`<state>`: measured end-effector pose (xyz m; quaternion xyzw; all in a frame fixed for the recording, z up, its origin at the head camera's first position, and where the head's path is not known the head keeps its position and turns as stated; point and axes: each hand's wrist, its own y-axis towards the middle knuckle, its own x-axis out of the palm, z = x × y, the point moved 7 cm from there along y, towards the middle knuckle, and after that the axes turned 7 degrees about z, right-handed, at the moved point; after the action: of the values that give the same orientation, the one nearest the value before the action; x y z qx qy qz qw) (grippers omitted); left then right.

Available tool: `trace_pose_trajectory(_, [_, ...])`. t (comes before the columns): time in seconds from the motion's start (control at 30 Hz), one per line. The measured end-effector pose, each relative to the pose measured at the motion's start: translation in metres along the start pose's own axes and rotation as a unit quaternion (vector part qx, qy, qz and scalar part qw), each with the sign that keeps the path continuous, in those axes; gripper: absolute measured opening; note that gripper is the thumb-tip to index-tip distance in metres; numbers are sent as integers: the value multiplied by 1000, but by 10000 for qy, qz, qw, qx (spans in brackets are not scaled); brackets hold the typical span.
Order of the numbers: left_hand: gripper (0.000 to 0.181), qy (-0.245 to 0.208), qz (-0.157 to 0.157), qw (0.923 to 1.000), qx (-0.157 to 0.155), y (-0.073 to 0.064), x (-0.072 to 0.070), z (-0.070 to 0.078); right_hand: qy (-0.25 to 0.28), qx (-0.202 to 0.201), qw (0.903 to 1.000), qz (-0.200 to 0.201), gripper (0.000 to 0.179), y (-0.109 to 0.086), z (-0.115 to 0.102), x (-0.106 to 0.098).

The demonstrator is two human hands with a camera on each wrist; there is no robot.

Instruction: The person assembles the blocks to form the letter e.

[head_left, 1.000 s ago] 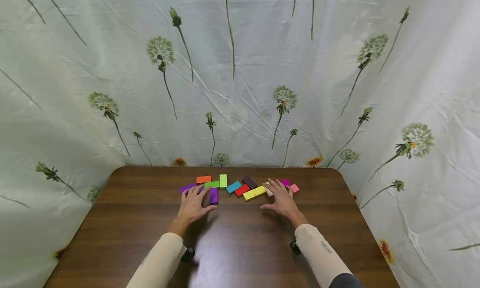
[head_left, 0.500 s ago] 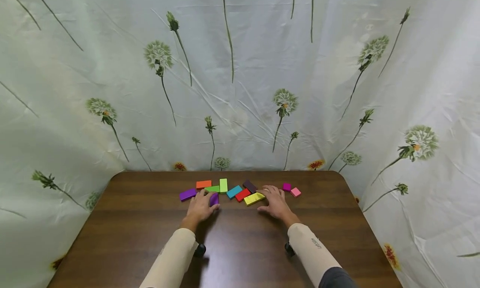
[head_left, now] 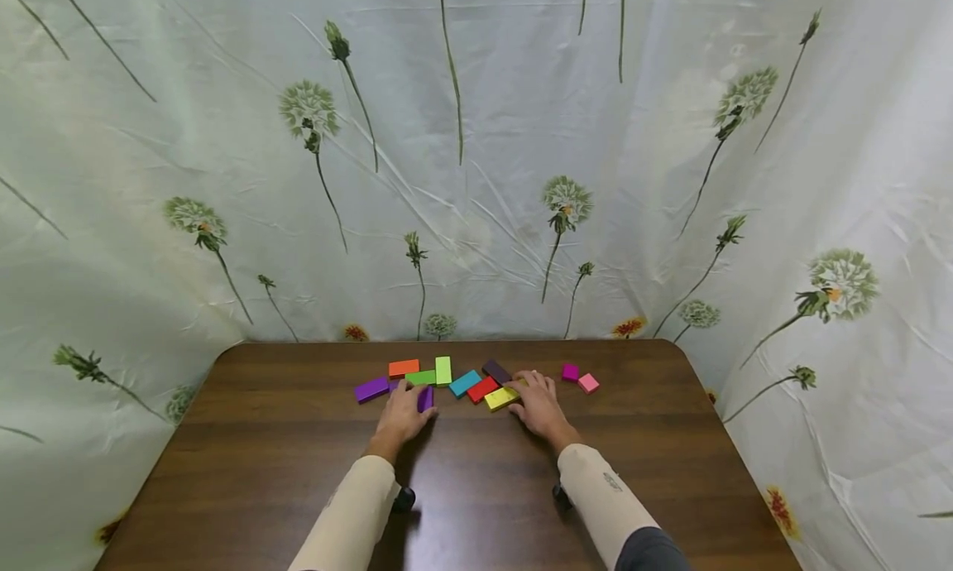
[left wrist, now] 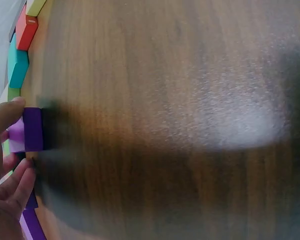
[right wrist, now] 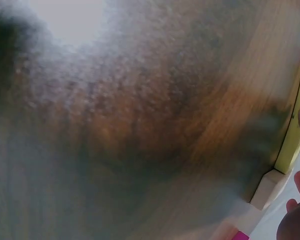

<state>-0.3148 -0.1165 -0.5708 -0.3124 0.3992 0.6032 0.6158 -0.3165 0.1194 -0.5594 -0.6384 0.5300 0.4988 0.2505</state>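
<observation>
In the head view, a row of small coloured blocks lies along the far part of the table (head_left: 476, 472). My left hand (head_left: 402, 414) reaches over a purple block (left wrist: 33, 129), its thumb at one side and fingers at the other. Behind its fingers lie a longer purple block (head_left: 372, 389) and a green block (head_left: 420, 377). My right hand (head_left: 539, 407), fingers spread and relaxed, rests over the right part of a yellow block (head_left: 500, 400). In the right wrist view the thumb overlaps the yellow block's edge, with a beige block (right wrist: 268, 190) at its end.
Orange (head_left: 404, 368), light green (head_left: 443, 371), blue (head_left: 465, 382), red (head_left: 482, 389) and dark brown (head_left: 496, 371) blocks lie around the hands. Magenta (head_left: 570, 372) and pink (head_left: 588, 383) blocks stand apart at the right. A flowered curtain (head_left: 491, 223) hangs behind the table.
My left hand has moved right, from over the longer purple block to the nearer purple one. My right hand has shifted left from the beige block onto the yellow block, uncovering the magenta and pink blocks.
</observation>
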Motion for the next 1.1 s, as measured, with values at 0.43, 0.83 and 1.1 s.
trace_pose_trajectory(0.43, [47, 63, 0, 9994, 343, 6, -4, 4, -398, -106, 9987, -297, 27, 12, 4, 4])
trace_pose_trajectory(0.83, [35, 119, 286, 9995, -42, 10, -8, 6, -259, -196, 9985, -445, 26, 17, 8, 4])
trace_pose_trajectory(1.1, [35, 114, 323, 9985, -418, 12, -10, 2, -134, -178, 9975, -670, 29, 19, 9, 5])
